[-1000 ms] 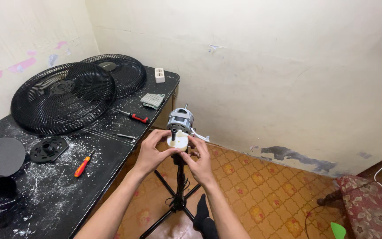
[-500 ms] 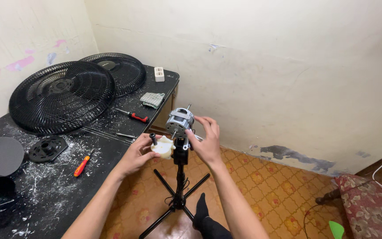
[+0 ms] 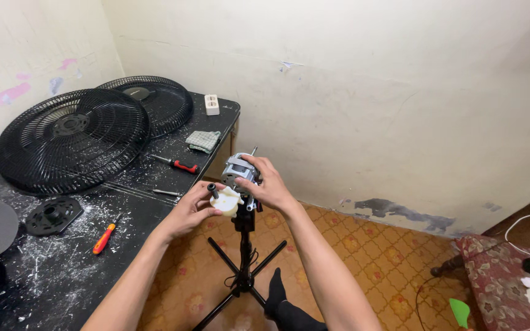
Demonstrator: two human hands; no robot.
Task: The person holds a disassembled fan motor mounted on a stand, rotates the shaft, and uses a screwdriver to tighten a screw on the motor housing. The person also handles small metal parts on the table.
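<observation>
We held the white gearbox cover (image 3: 226, 201) in our left hand (image 3: 191, 211) just beside the fan motor (image 3: 238, 171), which our right hand (image 3: 269, 184) gripped atop the tripod stand (image 3: 243, 257). Both fan grilles (image 3: 72, 138) already lay off at the desk's (image 3: 62, 270) far edge; the motor remained mounted.

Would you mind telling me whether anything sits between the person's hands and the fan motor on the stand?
Nothing visible does. The right hand already rests on the grey fan motor atop the black stand, and the left hand holds the white plastic part right beside it.
</observation>
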